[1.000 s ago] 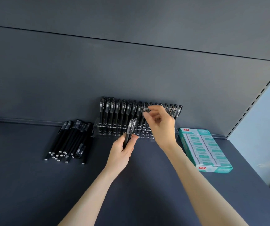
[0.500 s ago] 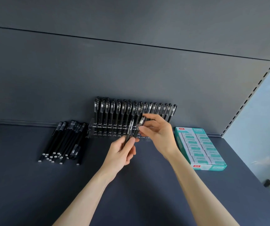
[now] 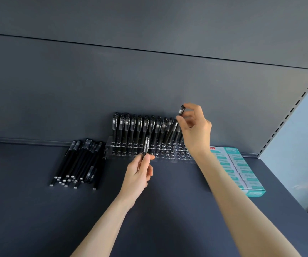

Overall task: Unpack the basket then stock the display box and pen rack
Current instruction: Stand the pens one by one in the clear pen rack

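Observation:
A clear acrylic pen rack (image 3: 130,153) stands against the back wall of the dark shelf, its back row filled with several upright black pens (image 3: 140,127). My right hand (image 3: 195,128) pinches one black pen (image 3: 181,110) by its cap above the rack's right end, near the last standing pens. My left hand (image 3: 140,173) grips another black pen (image 3: 146,145) upright in front of the rack's middle. A teal and white display box (image 3: 240,171) packed with small white boxes lies to the right of the rack.
A loose pile of black pens (image 3: 78,162) lies on the shelf (image 3: 28,210) left of the rack. The slotted shelf upright (image 3: 290,110) and a pale wall border the right side. The dark back panel rises right behind the rack.
My right hand took a pen from my left hand's bundle and carried it up and right, above the rack's right end. My left hand stayed in place with one pen left in it.

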